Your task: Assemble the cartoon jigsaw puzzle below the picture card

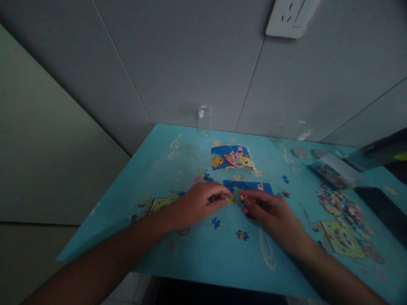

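Head camera: the left hand (206, 199) pinches a yellow puzzle piece (229, 201) between thumb and fingers, and the right hand (270, 207), thumb and fingertips nearly together, pinches a second piece (243, 198) just beside it. Beyond them, a partly joined blue puzzle (266, 187) lies on a turquoise table (190, 262).

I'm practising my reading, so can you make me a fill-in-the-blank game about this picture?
1. The left hand pinches a small, partly yellow jigsaw ____.
2. The white socket plate is fixed to the ____.
3. The jigsaw heap lies nearer the ____ hand than the left one.

Missing words: piece, wall, right.
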Demonstrator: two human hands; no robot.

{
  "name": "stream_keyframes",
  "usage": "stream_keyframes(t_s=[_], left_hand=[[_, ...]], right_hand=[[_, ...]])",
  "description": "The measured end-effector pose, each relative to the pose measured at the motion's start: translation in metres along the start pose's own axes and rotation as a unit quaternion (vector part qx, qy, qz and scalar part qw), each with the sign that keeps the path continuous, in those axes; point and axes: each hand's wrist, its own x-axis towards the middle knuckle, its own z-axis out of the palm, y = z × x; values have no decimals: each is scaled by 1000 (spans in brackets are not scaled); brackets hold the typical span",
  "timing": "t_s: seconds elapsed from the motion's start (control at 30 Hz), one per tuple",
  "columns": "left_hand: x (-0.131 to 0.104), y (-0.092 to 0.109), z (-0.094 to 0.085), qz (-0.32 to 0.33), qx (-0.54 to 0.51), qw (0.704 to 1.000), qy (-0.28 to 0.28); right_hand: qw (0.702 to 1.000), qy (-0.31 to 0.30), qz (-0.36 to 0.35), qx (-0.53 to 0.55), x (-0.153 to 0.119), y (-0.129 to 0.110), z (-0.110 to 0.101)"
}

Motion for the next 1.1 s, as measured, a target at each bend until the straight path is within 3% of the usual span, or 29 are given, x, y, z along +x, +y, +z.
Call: stream_keyframes(t_s=[0.1,0.23,0.43,0.57,0.83,1.1], left_hand=[[1,-4,-1,24,50,998,-33],[1,-8,-1,56,108,992,-36],[1,-8,-1,55,134,988,-55],[0,-8,0,55,148,983,-94],[0,-12,4,53,238,967,-69],[-3,-13,11,90,303,946,-65]], right_hand=[[1000,0,-1,-5,0,4,-3],[999,4,21,27,1,5,-2],[998,10,33,43,1,6,-3],[999,6,31,-11,1,9,-5],[969,-54,-143,-193,3,18,-4],[953,-38,-163,-254,6,23,1]])
